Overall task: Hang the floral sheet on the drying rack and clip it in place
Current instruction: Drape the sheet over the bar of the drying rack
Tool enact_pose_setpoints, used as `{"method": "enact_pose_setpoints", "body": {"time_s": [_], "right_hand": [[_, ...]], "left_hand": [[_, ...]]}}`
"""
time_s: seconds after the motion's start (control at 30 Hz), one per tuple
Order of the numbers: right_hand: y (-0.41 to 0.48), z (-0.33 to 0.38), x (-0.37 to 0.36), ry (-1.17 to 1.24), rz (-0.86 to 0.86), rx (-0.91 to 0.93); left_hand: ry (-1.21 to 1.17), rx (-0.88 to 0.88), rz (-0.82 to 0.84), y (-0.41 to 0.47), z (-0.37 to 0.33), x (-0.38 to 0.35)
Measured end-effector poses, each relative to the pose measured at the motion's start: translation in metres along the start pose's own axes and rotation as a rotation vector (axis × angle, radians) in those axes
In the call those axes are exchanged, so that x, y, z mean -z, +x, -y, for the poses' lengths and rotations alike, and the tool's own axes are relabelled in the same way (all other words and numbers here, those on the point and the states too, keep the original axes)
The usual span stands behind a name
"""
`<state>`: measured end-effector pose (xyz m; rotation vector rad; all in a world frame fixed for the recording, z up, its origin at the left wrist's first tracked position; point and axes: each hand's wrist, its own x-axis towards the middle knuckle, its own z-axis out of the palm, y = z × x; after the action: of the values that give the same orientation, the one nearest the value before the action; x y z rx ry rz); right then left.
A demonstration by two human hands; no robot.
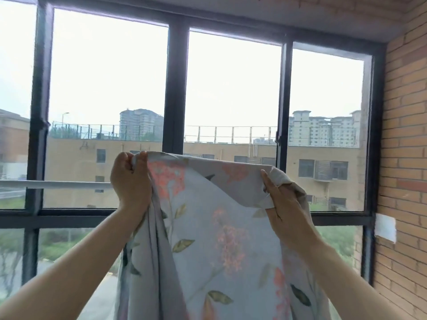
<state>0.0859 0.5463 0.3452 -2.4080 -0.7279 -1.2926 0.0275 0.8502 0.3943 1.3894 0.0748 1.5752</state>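
Observation:
The floral sheet [212, 239], pale grey with pink flowers and green leaves, hangs down in front of me from its top edge. My left hand [129, 179] grips the top edge at the left, fingers curled round the cloth. My right hand [284, 209] holds the top edge at the right, bunched in its fingers. A white horizontal rack bar [55, 184] runs from the left edge to behind my left hand; the rest of it is hidden by the sheet. The sheet's top edge is held above the bar's height. No clips are in view.
A large dark-framed window [175, 88] fills the view ahead, with buildings outside. A yellow brick wall [404, 158] closes the right side, with a white patch [385, 228] on it.

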Motion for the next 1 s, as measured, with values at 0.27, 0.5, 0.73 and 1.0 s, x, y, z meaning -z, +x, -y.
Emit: {"method": "enact_pose_setpoints", "body": {"time_s": [0.27,0.5,0.73,1.0], "right_hand": [[0.109,0.021,-0.055,0.032,-0.179,0.131],[0.163,-0.002,-0.099,0.09,-0.235,0.158],[0.166,-0.034,-0.143,0.069,0.458,-0.165],[0.167,-0.041,-0.145,0.189,0.395,-0.229]], "left_hand": [[0.003,-0.168,-0.036,0.095,0.022,-0.041],[0.109,-0.194,-0.089,0.122,0.054,-0.073],[0.438,-0.089,0.268,0.104,0.112,-0.115],[0.552,0.001,0.78,0.068,0.115,-0.128]]}}
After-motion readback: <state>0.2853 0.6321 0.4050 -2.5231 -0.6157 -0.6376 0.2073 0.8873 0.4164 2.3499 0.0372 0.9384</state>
